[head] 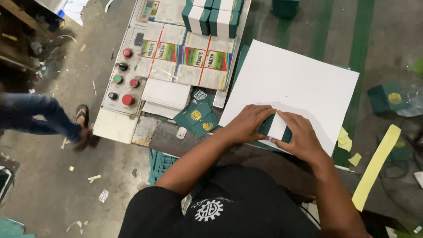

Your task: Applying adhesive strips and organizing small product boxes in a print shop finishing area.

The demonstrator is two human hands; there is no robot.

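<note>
A grey concrete floor surrounds a cluttered worktop. At centre frame, on a white sheet, lies a small green-and-white box, long axis running toward the upper right. Left hand and right hand flank it equally closely, fingers closed, gripping it.

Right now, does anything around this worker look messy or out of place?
Yes. Yellow paper scraps and a long yellow strip litter the floor on the right, and a green box lies there too, off the bench. Both hands press a green-and-white box.
</note>
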